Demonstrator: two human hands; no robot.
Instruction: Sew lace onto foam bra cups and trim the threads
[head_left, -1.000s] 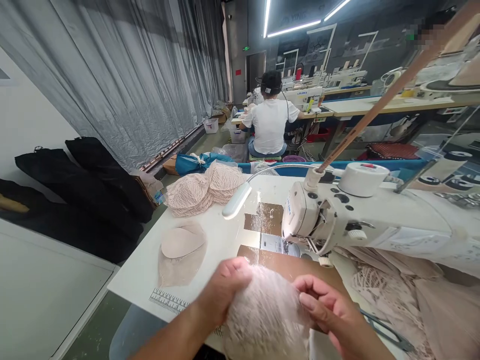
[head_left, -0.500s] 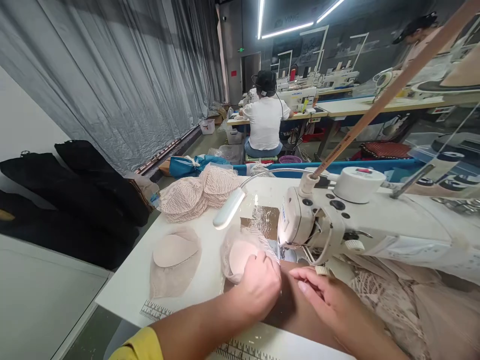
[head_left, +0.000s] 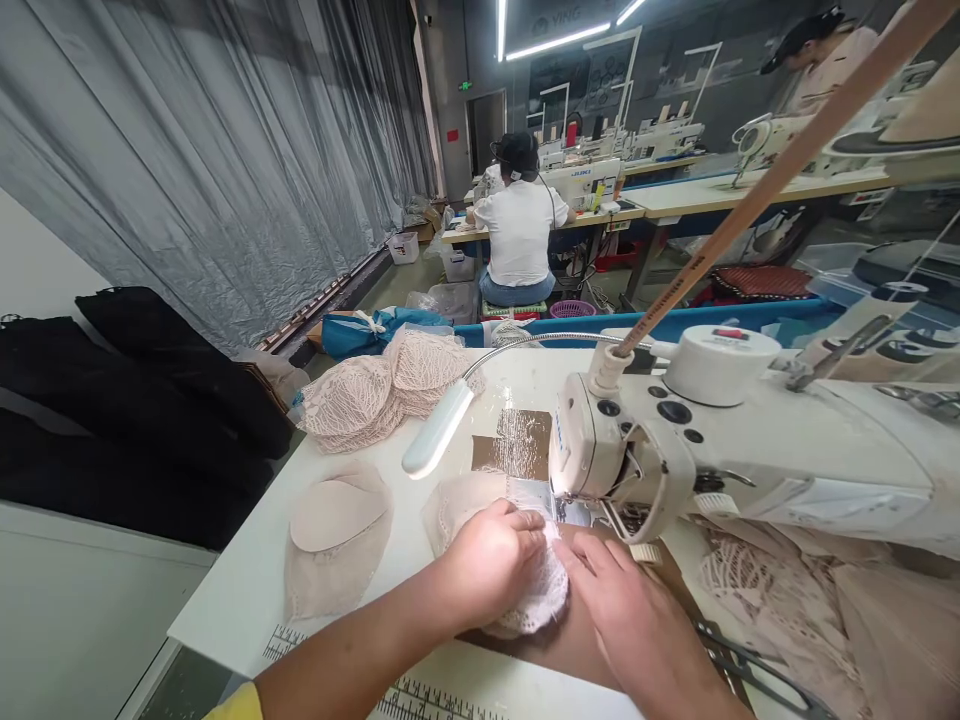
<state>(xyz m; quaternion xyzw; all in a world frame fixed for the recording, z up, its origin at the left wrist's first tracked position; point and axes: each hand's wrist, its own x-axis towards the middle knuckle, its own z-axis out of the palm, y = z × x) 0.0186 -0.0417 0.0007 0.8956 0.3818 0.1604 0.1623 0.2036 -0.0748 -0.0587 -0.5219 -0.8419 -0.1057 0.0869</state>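
A pale pink lace bra cup (head_left: 541, 602) lies on the brown board (head_left: 574, 645) in front of the sewing machine (head_left: 600, 440), near its needle area. My left hand (head_left: 487, 560) is closed on the cup's upper left side, fingers curled. From the right, my right hand (head_left: 626, 605) grips the cup's edge with its fingertips; its thumb is mostly hidden. Sheer lace fabric (head_left: 457, 500) spreads out behind my left hand. Partly under my right forearm lie dark scissors (head_left: 757, 665).
At the left of the white table (head_left: 225, 610) lies a sheer piece with a beige cup (head_left: 326, 515). Stacked lace cups (head_left: 349, 400) stand behind it. A lamp (head_left: 439, 430) on a bent neck hangs over the table. Lace garments (head_left: 780, 610) lie at right. Two people work beyond.
My right hand has moved left onto the cup's edge. The cup has been turned and drawn nearer, its lace side now showing. The scissors have come into sight. The view has shifted slightly.
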